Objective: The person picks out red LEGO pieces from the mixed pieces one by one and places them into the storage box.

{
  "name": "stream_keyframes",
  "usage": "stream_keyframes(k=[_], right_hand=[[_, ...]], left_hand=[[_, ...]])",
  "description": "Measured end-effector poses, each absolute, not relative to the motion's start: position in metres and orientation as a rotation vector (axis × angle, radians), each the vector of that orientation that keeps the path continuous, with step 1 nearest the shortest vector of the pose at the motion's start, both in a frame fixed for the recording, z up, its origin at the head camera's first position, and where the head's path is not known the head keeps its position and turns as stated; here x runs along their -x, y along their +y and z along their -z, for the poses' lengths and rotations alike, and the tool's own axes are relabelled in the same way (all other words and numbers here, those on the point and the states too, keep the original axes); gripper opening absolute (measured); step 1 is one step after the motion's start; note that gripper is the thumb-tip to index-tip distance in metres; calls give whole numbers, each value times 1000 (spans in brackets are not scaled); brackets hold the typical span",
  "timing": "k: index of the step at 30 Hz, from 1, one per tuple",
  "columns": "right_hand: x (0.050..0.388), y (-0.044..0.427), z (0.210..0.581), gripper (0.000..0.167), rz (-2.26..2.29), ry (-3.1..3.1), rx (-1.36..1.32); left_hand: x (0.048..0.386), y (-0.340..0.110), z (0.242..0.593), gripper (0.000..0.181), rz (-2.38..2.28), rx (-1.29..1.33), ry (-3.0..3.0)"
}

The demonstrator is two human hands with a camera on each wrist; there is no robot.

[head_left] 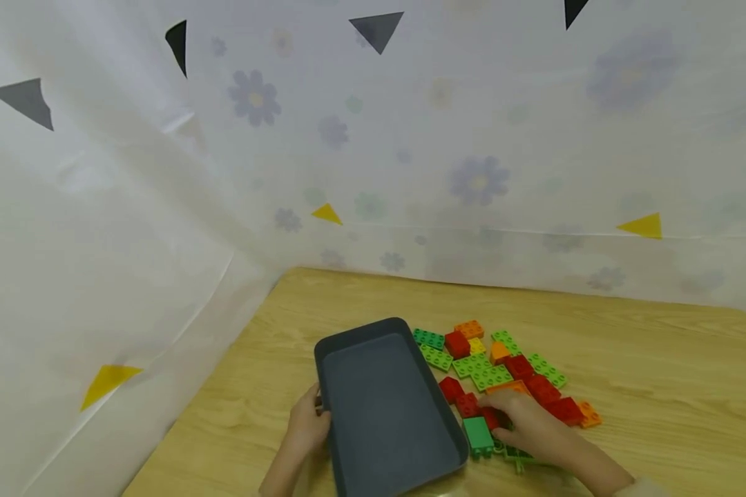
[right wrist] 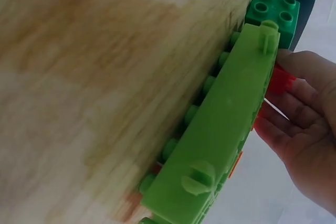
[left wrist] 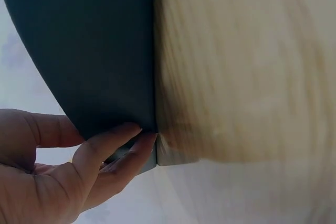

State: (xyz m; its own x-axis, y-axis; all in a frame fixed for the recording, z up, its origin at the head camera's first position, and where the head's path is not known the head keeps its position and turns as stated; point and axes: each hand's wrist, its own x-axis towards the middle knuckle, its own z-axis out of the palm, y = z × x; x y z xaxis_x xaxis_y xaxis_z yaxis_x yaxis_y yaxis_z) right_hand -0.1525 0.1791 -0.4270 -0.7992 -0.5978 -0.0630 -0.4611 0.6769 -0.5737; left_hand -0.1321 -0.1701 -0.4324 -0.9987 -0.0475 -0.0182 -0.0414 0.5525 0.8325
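Beside the long left wall of a dark gray rectangular tray (head_left: pixel 388 407), I see the person's left hand (head_left: pixel 307 421), its thumb and fingers pinching that side. The tray sits left of the brick pile over a wood-grain table (head_left: pixel 224 435); I cannot tell whether its base lies flat. Across from it, the right hand (head_left: pixel 528 421) reaches into the near part of the pile, thumb and fingers drawn close about a red brick (head_left: pixel 490 418). Whether that brick is off the table I cannot make out.

Just by the tray's right wall, a green brick (head_left: pixel 477 435) lies on its side, studs toward the person. Near the right hand is a long lime-green piece (right wrist: pixel 205 129), seen close up from the right wrist, with a row of round studs along one side. Beyond the hand spread lime-green bricks (head_left: pixel 488 376), a dark green brick (head_left: pixel 429 338), a yellow brick (head_left: pixel 476 346) and an orange brick (head_left: pixel 469 328). Several more red bricks (head_left: pixel 543 390) run toward the right. Behind the table hangs a pale flowered sheet (head_left: pixel 534 124), with yellow triangles (head_left: pixel 645 226) low on it.
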Motion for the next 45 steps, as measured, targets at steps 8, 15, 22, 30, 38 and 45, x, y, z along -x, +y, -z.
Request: stream_keyframes(k=[8, 15, 22, 30, 38, 45], right_hand=[[154, 178, 425, 39, 796, 2641, 834], [155, 178, 415, 40, 850, 2667, 845], [160, 170, 403, 39, 822, 2751, 909], [168, 159, 391, 39, 860, 2770, 932], [179, 142, 383, 39, 849, 2866, 880], [190, 119, 375, 39, 875, 2896, 877]], left_hand=[[132, -171, 429, 52, 1506, -62, -2752], [132, -171, 429, 52, 1497, -64, -2752], [130, -174, 430, 53, 1488, -104, -2756], [132, -172, 427, 53, 1514, -79, -2752], [132, -165, 429, 54, 1546, -48, -2723], [133, -161, 431, 55, 1559, -18, -2726]])
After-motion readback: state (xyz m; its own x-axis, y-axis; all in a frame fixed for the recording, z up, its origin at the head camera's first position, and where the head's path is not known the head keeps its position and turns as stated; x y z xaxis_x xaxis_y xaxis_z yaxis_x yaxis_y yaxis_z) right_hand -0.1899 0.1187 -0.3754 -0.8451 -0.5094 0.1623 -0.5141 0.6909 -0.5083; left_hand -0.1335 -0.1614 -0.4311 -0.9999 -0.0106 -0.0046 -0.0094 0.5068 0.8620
